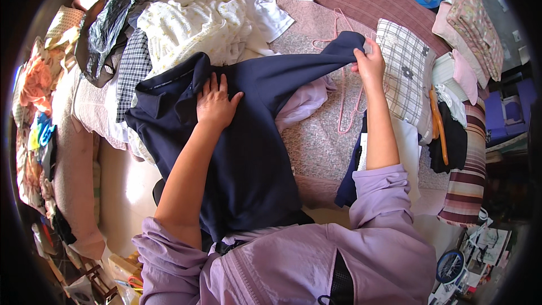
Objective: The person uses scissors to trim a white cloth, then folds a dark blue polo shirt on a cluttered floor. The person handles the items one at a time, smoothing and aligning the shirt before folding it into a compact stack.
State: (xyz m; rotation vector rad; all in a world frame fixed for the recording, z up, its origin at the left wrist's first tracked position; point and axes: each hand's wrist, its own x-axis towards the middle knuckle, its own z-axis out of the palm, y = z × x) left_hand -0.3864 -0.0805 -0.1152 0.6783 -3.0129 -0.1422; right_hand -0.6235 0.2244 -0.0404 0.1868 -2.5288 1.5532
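Observation:
A dark navy collared top hangs from the bed's edge down over my lap, its collar towards the upper left. My left hand lies flat on its chest beside the collar, fingers spread, gripping nothing. Out to the right, my right hand pinches the cuff end of one sleeve and holds it stretched out. Part of a pale lilac cloth shows beneath that sleeve. The far sleeve at the left is mostly hidden.
White floral clothing, a black plastic bag and a checked cloth are heaped at the upper left. Pink hangers lie on the quilted bed cover. To the right are a plaid pillow and orange hangers.

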